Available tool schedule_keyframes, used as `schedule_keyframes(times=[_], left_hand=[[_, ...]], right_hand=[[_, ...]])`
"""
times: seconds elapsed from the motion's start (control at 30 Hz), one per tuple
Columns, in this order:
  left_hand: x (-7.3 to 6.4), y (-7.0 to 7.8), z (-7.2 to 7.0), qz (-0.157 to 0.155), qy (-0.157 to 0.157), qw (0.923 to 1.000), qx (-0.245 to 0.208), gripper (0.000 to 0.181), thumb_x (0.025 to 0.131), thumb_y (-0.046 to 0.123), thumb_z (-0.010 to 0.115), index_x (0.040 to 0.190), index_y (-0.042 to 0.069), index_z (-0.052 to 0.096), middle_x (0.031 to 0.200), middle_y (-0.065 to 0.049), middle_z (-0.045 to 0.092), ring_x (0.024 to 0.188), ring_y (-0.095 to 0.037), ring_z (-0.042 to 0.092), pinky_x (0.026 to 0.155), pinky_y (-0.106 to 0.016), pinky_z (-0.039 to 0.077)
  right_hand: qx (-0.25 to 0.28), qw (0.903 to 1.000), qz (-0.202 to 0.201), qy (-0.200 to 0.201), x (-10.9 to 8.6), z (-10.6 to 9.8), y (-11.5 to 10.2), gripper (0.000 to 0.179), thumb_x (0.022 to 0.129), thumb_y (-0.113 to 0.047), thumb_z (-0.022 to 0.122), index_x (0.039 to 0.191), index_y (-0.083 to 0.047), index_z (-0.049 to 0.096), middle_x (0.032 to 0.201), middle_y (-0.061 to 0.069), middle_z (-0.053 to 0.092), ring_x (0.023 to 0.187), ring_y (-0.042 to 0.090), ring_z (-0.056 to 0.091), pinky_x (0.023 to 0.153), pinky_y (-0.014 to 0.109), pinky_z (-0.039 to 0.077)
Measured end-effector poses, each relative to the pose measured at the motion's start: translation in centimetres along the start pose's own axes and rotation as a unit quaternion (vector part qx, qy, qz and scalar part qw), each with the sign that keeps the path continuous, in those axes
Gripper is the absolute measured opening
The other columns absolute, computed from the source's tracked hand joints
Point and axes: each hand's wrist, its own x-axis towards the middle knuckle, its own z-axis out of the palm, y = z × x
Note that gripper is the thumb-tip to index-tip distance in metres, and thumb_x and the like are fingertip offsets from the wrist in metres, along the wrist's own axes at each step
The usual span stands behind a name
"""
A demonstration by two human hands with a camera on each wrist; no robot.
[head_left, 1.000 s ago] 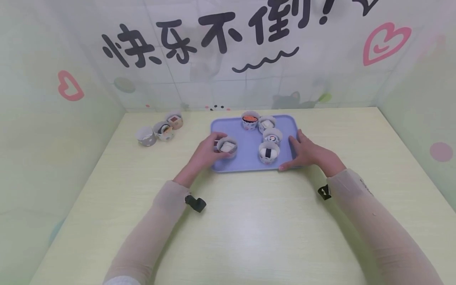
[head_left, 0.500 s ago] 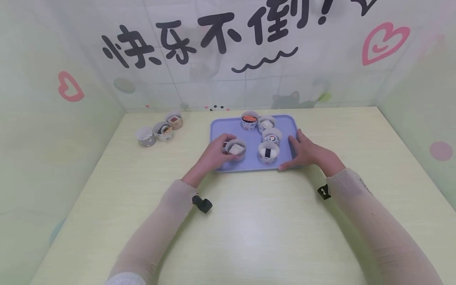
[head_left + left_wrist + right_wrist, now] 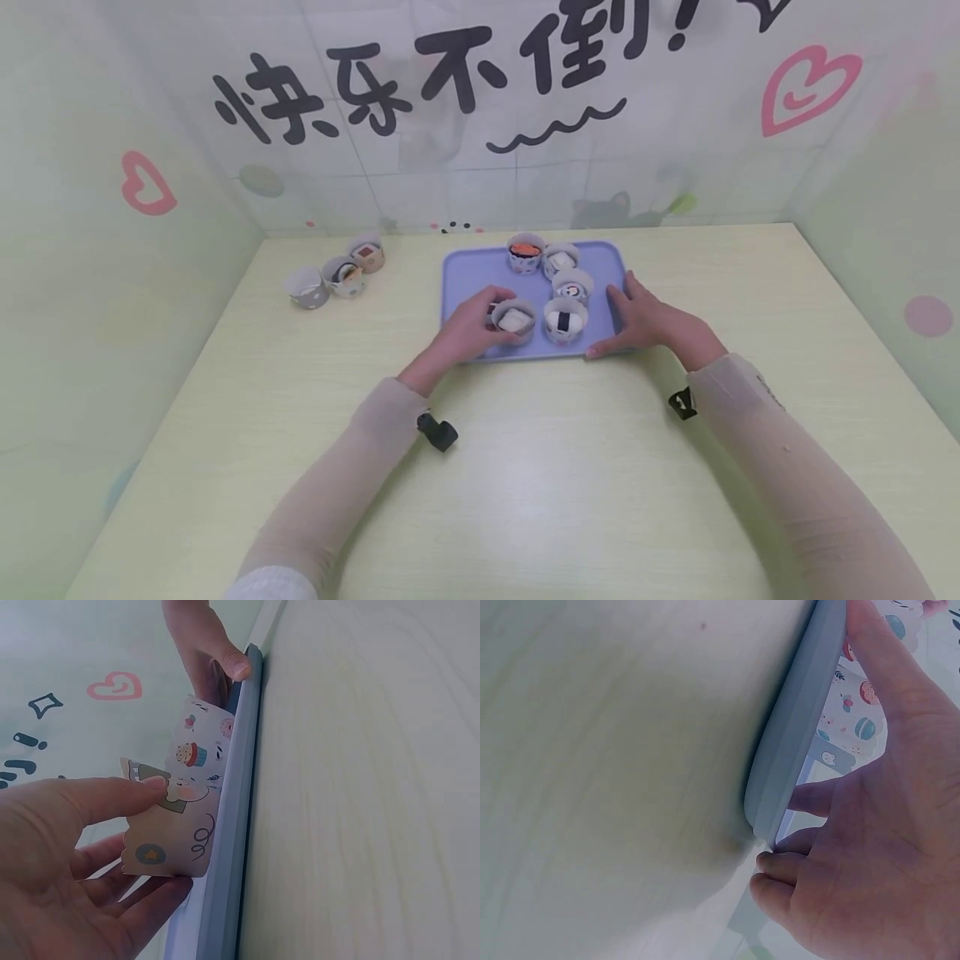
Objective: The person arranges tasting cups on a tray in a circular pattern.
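Note:
In the head view my left hand grips a paper baking cup with a pale piece inside, low over the front of the blue tray. The left wrist view shows its thumb at the near wall of this cup and fingers under and behind it. Just to the right stands a patterned cup holding a white piece with a black band. My right hand holds the tray's right end, thumb along the front rim and fingers over the side rim, as the right wrist view shows the hand too.
Behind the banded piece, more cups stand on the tray: one with a round roll, one with a white piece, one with an orange topping. Three filled cups, the middle one among them, stand at the table's back left.
My left hand has carried its cup to the right and slightly forward toward me, up beside the cup with the banded piece. The right hand and tray have stayed put.

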Motion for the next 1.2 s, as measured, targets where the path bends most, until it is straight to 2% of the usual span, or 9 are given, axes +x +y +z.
schedule_keyframes(times=[0.43, 0.83, 1.2], left_hand=[[0.1, 0.2, 1.1, 0.023, -0.014, 0.9996, -0.007, 0.064, 0.085, 0.016, 0.08, 0.14, 0.007, 0.049, 0.142, -0.01, 0.055, 0.127, -0.026, 0.056, 0.099, -0.033, 0.055], [0.0, 0.2, 1.3, 0.021, -0.025, 0.9994, 0.004, 0.064, 0.086, 0.014, 0.079, 0.141, 0.007, 0.048, 0.142, -0.01, 0.054, 0.123, -0.024, 0.057, 0.096, -0.034, 0.056], [0.1, 0.2, 1.5, 0.029, -0.035, 0.9988, 0.019, 0.069, 0.085, 0.013, 0.08, 0.144, 0.008, 0.045, 0.144, -0.01, 0.053, 0.123, -0.024, 0.055, 0.1, -0.036, 0.053]], right_hand=[[0.0, 1.0, -0.008, 0.005, 0.2, 0.1, 0.1, 0.13, 0.075, -0.065, 0.077, 0.156, 0.009, 0.007, 0.158, 0.039, -0.015, 0.149, 0.055, -0.005, 0.123, 0.064, 0.014], [0.004, 1.0, -0.003, 0.003, 0.3, 0.2, 0.2, 0.132, 0.073, -0.067, 0.076, 0.156, 0.008, 0.006, 0.158, 0.038, -0.016, 0.149, 0.055, -0.005, 0.122, 0.065, 0.013], [0.005, 1.0, -0.002, 0.002, 0.4, 0.3, 0.2, 0.131, 0.074, -0.066, 0.076, 0.156, 0.007, 0.006, 0.159, 0.038, -0.016, 0.149, 0.054, -0.006, 0.123, 0.065, 0.012]])
